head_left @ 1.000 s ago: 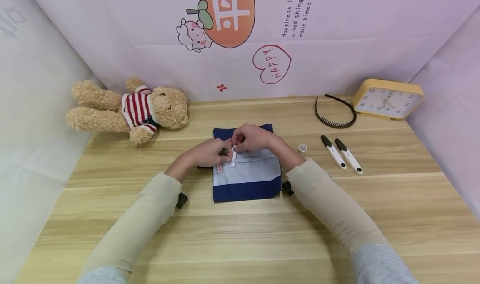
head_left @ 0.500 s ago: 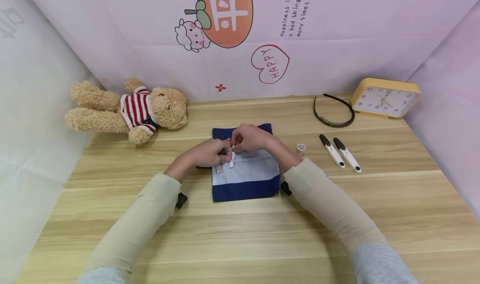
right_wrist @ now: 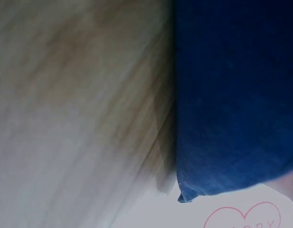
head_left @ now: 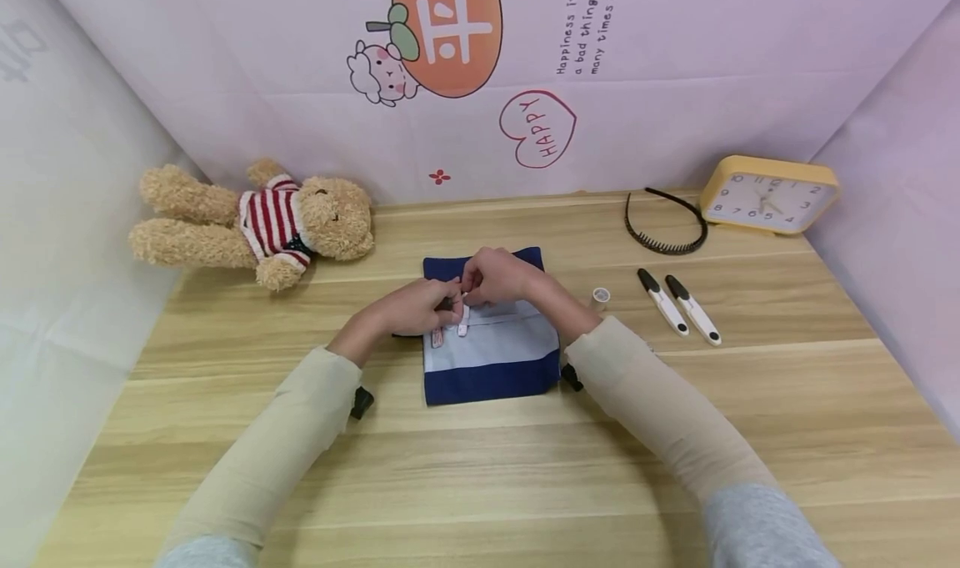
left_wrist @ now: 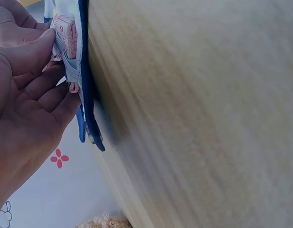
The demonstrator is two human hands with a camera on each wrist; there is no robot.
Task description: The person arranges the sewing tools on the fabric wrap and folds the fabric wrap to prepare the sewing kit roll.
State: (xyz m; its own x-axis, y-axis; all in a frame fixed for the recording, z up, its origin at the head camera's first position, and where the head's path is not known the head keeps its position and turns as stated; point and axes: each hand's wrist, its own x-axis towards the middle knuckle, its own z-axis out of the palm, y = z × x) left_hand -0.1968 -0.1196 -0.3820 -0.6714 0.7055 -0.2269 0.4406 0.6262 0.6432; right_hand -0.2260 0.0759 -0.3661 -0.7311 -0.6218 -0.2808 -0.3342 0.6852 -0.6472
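A navy and pale-blue fabric pouch (head_left: 491,351) lies spread on the table under both hands. My left hand (head_left: 420,305) has thumb and fingers closed at a white elastic band (left_wrist: 71,70) across the pouch. A folded tape measure (left_wrist: 66,35) with red digits is tucked under that band; its end shows as a pinkish piece (head_left: 438,337) in the head view. My right hand (head_left: 501,276) pinches the upper end of a slim white strip (head_left: 462,326) beside the left thumb. In the right wrist view only the pouch's navy flap (right_wrist: 231,104) covers the scene, hiding the right fingertips.
A teddy bear (head_left: 277,218) lies at back left. To the right are a small clear container with a white top (head_left: 601,295), two white-and-black thread snips (head_left: 693,310), a dark headband (head_left: 667,245) and a yellow clock (head_left: 772,197).
The white strip's upper part is now more covered by the right fingers. Both hands stay in nearly the same place over the pouch; the whole view shifts slightly.
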